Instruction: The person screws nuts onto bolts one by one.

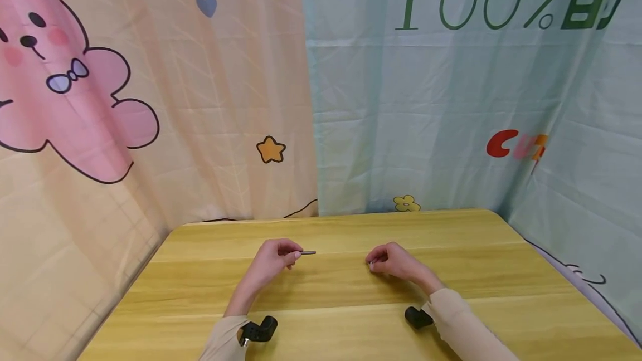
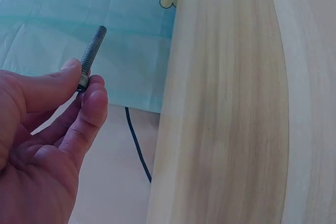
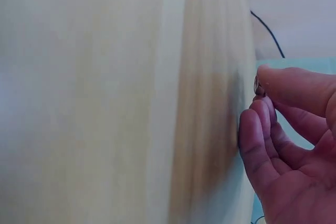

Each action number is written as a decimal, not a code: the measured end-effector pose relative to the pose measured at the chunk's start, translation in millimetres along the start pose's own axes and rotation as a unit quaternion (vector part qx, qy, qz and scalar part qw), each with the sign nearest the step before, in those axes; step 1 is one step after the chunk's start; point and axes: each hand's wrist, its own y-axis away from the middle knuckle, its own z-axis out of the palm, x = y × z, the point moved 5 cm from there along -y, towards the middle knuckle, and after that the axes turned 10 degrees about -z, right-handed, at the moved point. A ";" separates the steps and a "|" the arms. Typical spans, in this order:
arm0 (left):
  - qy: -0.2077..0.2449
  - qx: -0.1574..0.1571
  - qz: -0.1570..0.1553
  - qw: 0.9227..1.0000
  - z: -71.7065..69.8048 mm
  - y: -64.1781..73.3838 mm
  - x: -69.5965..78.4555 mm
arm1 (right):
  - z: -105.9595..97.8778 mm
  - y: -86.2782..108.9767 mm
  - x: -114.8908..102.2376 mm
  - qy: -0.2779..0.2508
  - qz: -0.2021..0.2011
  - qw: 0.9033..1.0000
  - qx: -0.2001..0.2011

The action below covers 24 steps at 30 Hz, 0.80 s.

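Head view forward-down; wrist views near hands (image 2: 47, 156) (image 3: 294, 174); tabletop (image 1: 331, 288) shared.

The bolt (image 2: 93, 51) is of grey metal, thin and straight, with thread along its shaft. The left hand (image 1: 273, 261) pinches it near its thicker end, between thumb and fingers, so that the threaded part sticks out free. In the head view, it lies almost level and points towards the right hand (image 1: 396, 262). There, a small metal piece (image 3: 257, 85) is held at the fingertips, mostly hidden; only a round rim shows clearly. The two pieces are apart.
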 end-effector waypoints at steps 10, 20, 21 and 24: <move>0.000 0.014 0.015 1.000 -1.2 1.2 9.2 | 5.9 14.0 -19.4 -0.029 0.016 0.996 0.087; 0.017 0.037 0.025 0.999 -2.3 4.6 19.7 | 19.1 15.5 -33.6 -0.109 0.037 0.975 0.189; 0.019 0.041 0.023 0.999 -3.0 5.4 20.0 | 21.2 14.7 -35.6 -0.126 0.033 0.973 0.190; 0.030 0.052 0.024 0.998 -4.5 6.1 22.4 | 25.2 12.7 -40.3 -0.164 0.027 0.968 0.190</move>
